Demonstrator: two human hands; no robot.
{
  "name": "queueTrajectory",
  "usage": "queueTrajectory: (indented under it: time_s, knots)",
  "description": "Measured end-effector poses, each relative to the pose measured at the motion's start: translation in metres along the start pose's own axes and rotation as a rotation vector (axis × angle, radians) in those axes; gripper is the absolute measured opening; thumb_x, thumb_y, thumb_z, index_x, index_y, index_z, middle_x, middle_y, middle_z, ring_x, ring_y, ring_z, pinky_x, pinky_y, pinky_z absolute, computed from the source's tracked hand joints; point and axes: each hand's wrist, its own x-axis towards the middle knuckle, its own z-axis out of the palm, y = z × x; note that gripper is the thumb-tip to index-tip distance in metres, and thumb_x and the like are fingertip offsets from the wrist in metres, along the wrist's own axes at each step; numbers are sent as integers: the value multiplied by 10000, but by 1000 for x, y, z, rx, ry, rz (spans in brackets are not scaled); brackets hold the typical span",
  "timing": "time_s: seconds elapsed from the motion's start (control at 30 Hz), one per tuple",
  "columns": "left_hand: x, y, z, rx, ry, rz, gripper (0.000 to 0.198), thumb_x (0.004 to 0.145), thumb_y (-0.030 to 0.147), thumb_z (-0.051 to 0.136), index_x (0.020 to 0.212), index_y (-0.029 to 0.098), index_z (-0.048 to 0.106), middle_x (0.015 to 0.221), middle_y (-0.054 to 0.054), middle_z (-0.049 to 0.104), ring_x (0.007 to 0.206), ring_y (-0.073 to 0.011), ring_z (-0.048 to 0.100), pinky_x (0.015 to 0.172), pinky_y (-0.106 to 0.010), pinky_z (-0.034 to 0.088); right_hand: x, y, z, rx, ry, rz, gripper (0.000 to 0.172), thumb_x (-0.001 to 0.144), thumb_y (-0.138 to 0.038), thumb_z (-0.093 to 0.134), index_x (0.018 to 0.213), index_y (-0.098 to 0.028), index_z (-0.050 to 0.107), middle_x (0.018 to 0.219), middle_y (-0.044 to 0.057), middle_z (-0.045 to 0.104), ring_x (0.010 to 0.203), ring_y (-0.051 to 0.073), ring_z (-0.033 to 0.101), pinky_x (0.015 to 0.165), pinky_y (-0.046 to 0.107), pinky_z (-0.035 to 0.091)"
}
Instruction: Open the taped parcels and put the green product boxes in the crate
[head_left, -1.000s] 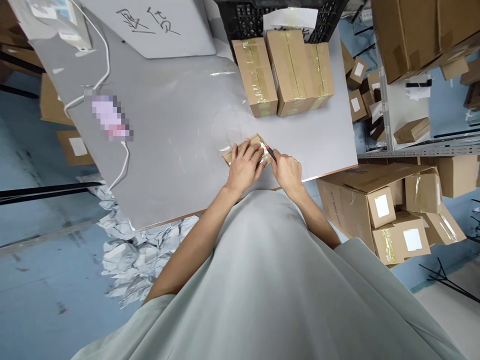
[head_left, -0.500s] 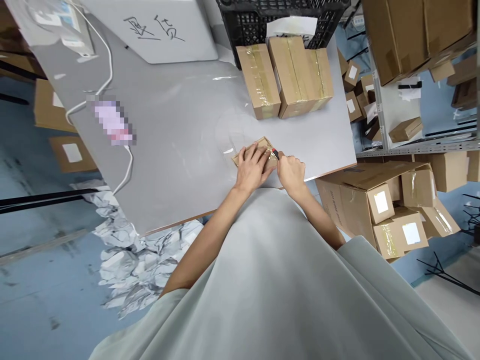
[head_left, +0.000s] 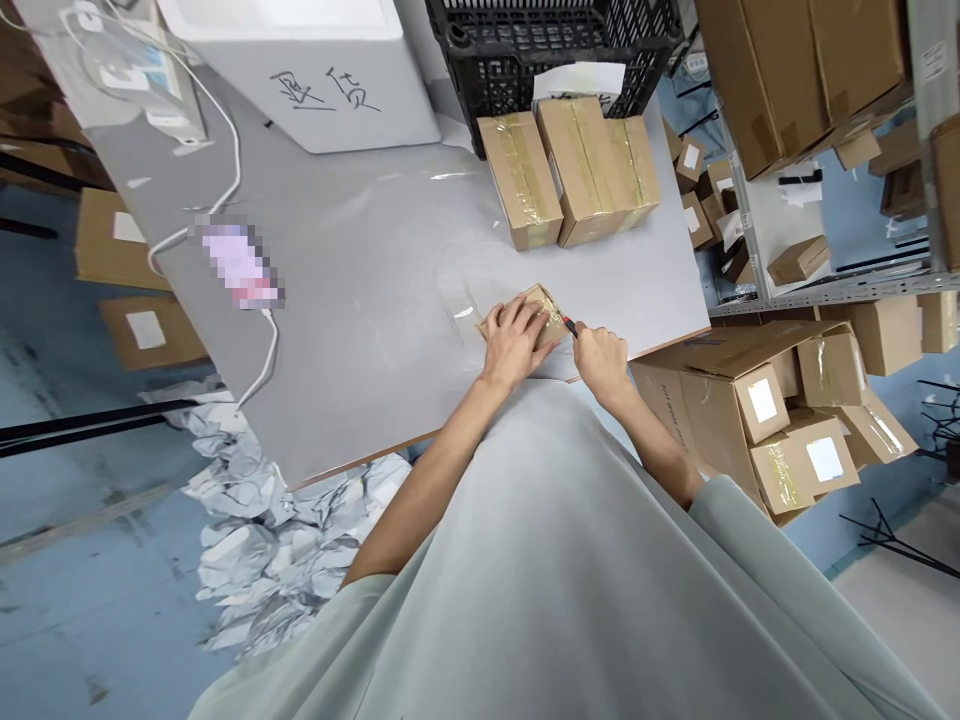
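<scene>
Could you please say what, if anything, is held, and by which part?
The right hand grips a red-and-black tool by its black end; the left hand lies on a box.

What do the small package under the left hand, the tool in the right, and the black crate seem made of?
Small package: brown cardboard by its colour, matt, glossy where apparent tape catches light.
Tool: possibly plastic, from its red and black colouring; finish too small to judge.
Black crate: likely moulded plastic, given its lattice walls and dull sheen.
</scene>
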Motion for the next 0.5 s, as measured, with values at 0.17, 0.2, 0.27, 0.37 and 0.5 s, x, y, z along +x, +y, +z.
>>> queueTrajectory:
  time_s: [0.17,0.2,0.27,0.37,0.5]
  knots:
    - [1,-2,-2,28,20,-12,575,1049,455,623,1581,245,684,1660,-189,636,1688,-450,402,1376,-718,220,9,-10,2,17,33,-31,391,1166,-132,406,1452,-146,672,1271,223,815,1205,294,810,991,379,594]
    - [1,-2,-2,31,16,-12,566,1049,457,626,1571,247,691,1659,-186,638,1688,-447,404,1376,-712,226,8,-9,3,17,32,-26,389,1169,-137,406,1451,-148,674,1265,222,818,1197,291,812,985,372,594]
    - [1,-2,-1,29,5,-5,549,1042,454,643,1550,255,704,1657,-178,641,1686,-442,408,1375,-701,238,5,-5,5,12,21,-11,384,1176,-155,410,1445,-158,685,1251,222,821,1184,292,815,976,368,592]
    - [2,-4,-1,31,21,-11,537,1042,452,647,1539,255,706,1664,-177,633,1689,-437,402,1377,-693,241,5,8,9,9,37,43,415,1184,-156,377,1465,-153,683,1262,232,818,1185,305,813,981,384,583]
    - [4,-10,-5,39,50,-43,525,1040,460,648,1521,259,707,1666,-174,625,1691,-439,388,1364,-694,262,13,26,13,74,68,51,410,1204,-249,416,1514,-202,680,1252,195,834,1175,321,810,994,394,568]
